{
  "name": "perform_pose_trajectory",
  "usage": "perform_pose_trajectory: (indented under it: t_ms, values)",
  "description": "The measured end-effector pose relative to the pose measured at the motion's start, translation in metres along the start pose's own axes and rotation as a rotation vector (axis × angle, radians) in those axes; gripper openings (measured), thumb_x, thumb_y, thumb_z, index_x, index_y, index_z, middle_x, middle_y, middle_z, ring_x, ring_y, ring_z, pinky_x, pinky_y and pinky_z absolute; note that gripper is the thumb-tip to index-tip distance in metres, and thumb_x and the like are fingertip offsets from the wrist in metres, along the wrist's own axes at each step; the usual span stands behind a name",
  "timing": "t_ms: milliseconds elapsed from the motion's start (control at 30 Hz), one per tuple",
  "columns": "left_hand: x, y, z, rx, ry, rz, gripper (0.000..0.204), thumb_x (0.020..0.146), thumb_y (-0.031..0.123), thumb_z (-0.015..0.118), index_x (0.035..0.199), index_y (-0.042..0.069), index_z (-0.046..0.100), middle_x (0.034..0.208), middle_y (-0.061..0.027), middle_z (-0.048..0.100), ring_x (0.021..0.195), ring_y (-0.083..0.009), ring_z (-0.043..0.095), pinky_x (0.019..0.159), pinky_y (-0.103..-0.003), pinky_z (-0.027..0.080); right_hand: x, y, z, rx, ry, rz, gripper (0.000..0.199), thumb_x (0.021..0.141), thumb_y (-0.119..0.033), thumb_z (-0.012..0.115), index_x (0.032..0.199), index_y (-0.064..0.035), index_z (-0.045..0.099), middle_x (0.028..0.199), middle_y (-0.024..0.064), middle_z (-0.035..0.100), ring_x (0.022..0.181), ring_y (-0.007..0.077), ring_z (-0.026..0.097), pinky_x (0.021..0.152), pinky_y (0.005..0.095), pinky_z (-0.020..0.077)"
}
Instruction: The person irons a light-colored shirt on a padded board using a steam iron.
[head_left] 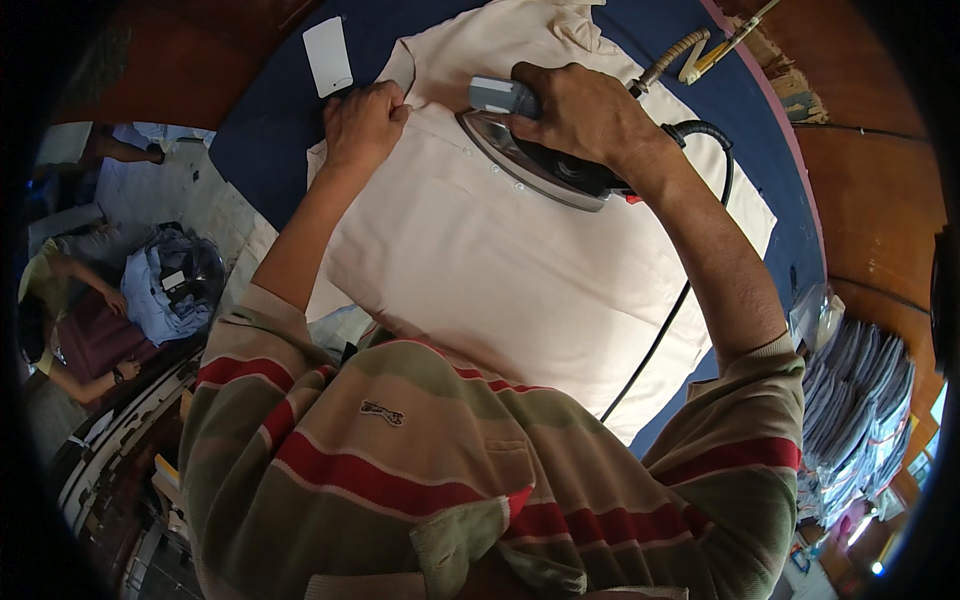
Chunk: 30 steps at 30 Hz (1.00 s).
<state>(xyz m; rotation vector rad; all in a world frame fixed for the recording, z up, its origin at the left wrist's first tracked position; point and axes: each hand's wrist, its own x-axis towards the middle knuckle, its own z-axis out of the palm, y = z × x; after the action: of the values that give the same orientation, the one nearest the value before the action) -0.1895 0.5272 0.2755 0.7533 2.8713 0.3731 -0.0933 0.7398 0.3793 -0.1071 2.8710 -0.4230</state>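
Note:
A cream shirt [480, 260] lies spread over a dark blue ironing surface [255, 140], with several small buttons showing near its upper middle. My right hand [595, 115] is wrapped around the handle of a steam iron [540, 165]. The iron's metal soleplate rests on the shirt beside the buttons. My left hand [365, 125] is closed at the shirt's upper left edge, its curled fingers gripping the cloth. Just beyond that hand, a white card tag [328, 57] with a small hole lies on the blue surface.
A black cord [655, 350] runs from the iron down across the shirt. A wrapped hose [675, 55] sits at the far right. Folded grey garments [855, 410] are stacked at right. Lower left, another person [70, 320] handles light blue garments [170, 285].

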Motion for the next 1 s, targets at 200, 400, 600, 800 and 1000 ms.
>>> perform_pose_trajectory:
  t_ms: [200,400,600,800,1000]
  values:
    - [-0.005,-0.007,0.013,-0.073,0.165,0.188,0.013,0.081,0.009,0.058,0.094,0.013,0.058,0.091,-0.0009,0.062,0.089,-0.0224,0.059,0.084,-0.042,0.037,0.014,-0.004,0.001,-0.011,0.045,-0.061,0.041,0.08,-0.04,0.062,0.103,-0.0068,0.06,0.076,0.0129,0.066,0.071,0.0284,0.065,0.068,0.037,0.0525]
    - [-0.002,-0.01,0.014,-0.106,0.131,0.185,0.019,0.081,0.006,0.057,0.098,0.016,0.058,0.094,0.0004,0.062,0.094,-0.0204,0.057,0.084,-0.04,0.037,0.01,0.004,0.005,-0.007,0.066,-0.087,0.043,0.079,-0.042,0.062,0.104,-0.0072,0.06,0.078,0.0137,0.066,0.074,0.0297,0.065,0.068,0.0384,0.0516]
    - [-0.005,-0.008,0.009,-0.048,0.083,0.125,0.017,0.082,0.011,0.057,0.099,0.015,0.057,0.096,0.0005,0.061,0.094,-0.0202,0.057,0.085,-0.042,0.036,0.013,0.003,0.0,0.042,0.068,-0.013,0.047,0.078,-0.046,0.06,0.102,-0.0056,0.061,0.084,0.0152,0.066,0.082,0.0316,0.064,0.072,0.04,0.0503]
    - [-0.006,-0.01,0.013,0.04,0.165,0.21,0.017,0.083,0.014,0.055,0.1,0.016,0.055,0.095,-0.0003,0.061,0.093,-0.021,0.056,0.087,-0.043,0.033,-0.036,0.028,-0.011,0.031,0.137,0.19,0.043,0.08,-0.043,0.059,0.101,-0.0051,0.059,0.079,0.0184,0.065,0.078,0.0331,0.064,0.071,0.041,0.0501]
    - [-0.008,-0.008,0.014,0.051,0.2,0.257,0.014,0.085,0.012,0.052,0.098,0.015,0.054,0.097,-0.002,0.06,0.092,-0.0216,0.055,0.086,-0.043,0.032,-0.097,0.009,0.012,0.068,0.075,0.234,0.037,0.08,-0.033,0.061,0.104,-0.0061,0.058,0.076,0.0194,0.065,0.073,0.035,0.065,0.069,0.0418,0.0518]
